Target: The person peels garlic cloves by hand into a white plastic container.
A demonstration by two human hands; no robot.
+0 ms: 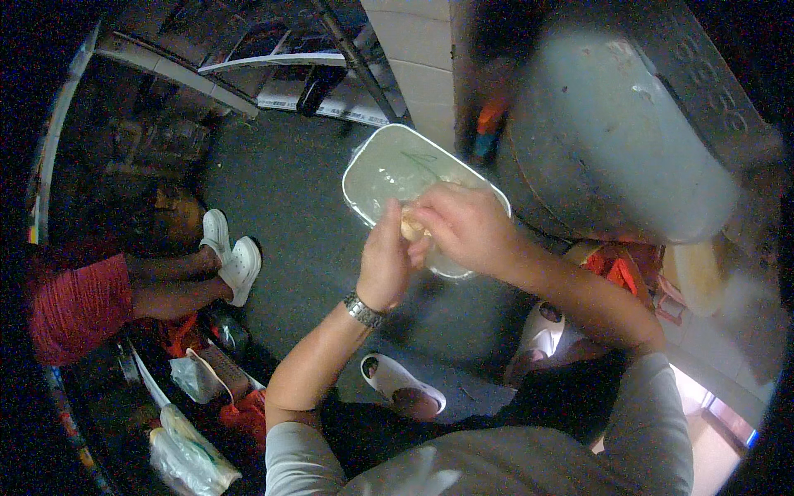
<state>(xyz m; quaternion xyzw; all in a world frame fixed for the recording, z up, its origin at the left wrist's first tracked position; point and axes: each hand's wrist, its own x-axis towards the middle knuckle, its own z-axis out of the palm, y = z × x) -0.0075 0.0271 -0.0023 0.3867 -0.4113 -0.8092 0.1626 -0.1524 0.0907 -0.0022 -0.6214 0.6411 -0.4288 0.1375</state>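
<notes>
My left hand (389,257), with a metal-band watch at the wrist, is closed round a small pale, lumpy piece (410,224) that looks like food; its exact kind cannot be told. My right hand (468,223) meets it from the right, its fingertips pinching the same piece. Below both hands is a light rectangular tub with a white rim (425,137), lined or covered with thin clear plastic. A thin green strand or mark (422,162) shows inside it, and more pale bits lie partly hidden behind my right hand.
Another person's legs in white clogs (243,270) are at the left. A large, blurred whitish container (633,136) stands at the right, with red bags (620,276) below it. Plastic-wrapped goods (189,452) lie at the lower left. My light slipper (403,385) rests on the dark floor.
</notes>
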